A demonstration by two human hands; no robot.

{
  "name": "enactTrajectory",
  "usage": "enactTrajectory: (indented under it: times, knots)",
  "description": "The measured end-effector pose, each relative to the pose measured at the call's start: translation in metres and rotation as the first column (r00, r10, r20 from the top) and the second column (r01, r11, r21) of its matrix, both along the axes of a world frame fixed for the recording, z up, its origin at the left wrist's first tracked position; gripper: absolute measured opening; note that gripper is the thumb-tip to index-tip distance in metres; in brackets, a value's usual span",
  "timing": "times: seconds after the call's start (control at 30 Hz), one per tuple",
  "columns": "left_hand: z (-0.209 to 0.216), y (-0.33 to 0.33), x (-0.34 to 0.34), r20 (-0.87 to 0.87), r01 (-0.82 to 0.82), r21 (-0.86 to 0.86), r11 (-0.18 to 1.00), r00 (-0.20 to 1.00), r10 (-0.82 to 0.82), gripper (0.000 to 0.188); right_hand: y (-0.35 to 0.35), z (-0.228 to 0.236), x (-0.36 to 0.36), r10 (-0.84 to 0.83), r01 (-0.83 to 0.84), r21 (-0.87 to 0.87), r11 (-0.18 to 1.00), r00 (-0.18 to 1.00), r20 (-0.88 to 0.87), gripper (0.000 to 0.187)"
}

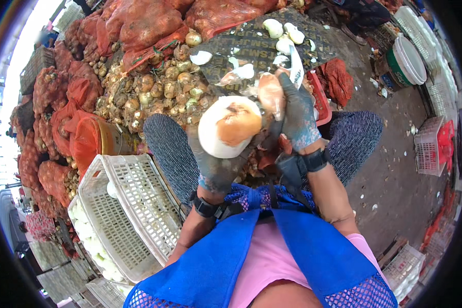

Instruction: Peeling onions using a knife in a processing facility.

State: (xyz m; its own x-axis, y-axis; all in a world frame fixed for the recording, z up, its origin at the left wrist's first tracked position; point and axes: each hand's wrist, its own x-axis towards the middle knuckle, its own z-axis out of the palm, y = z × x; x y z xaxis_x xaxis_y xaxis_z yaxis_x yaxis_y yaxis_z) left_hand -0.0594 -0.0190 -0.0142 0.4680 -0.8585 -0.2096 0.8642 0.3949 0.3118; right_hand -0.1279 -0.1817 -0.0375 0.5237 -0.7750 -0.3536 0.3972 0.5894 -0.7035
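Note:
A large, partly peeled onion (213, 134), white with a brown patch of skin on top, rests in the gloved fingers of my left hand (216, 172), which curl round its near side. Gripped in my gloved right hand (299, 119) is a knife (296, 68), its pale blade pointing away from me. A strip of brown onion skin (271, 95) hangs beside my right thumb, between the two hands. Beyond them, several peeled white onions (273, 28) lie on a dark printed board (231, 49), among scraps of skin.
Loose unpeeled onions (154, 88) and red mesh sacks (143, 31) pile up at the far left. A white crate (143, 200) stands by my left knee, and a red basket (319, 97) lies beyond my right hand. At the right are a bucket (408, 61) and another crate (428, 146).

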Motion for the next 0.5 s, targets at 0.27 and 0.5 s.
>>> enactTrajectory:
  times: [0.27, 0.5]
  knots:
    - [0.008, -0.015, 0.016, 0.127, -0.173, -0.035, 0.984, 0.976, 0.176, 0.081, 0.001, -0.025, -0.024, -0.489, -0.47, -0.804, 0.364, 0.638, -0.595, 0.031]
    - [0.008, -0.009, 0.024, 0.192, -0.215, 0.119, 0.969, 0.963, 0.19, 0.07, 0.056, 0.042, -0.03, -0.216, -0.44, -0.897, 0.053, 0.872, -0.44, 0.027]
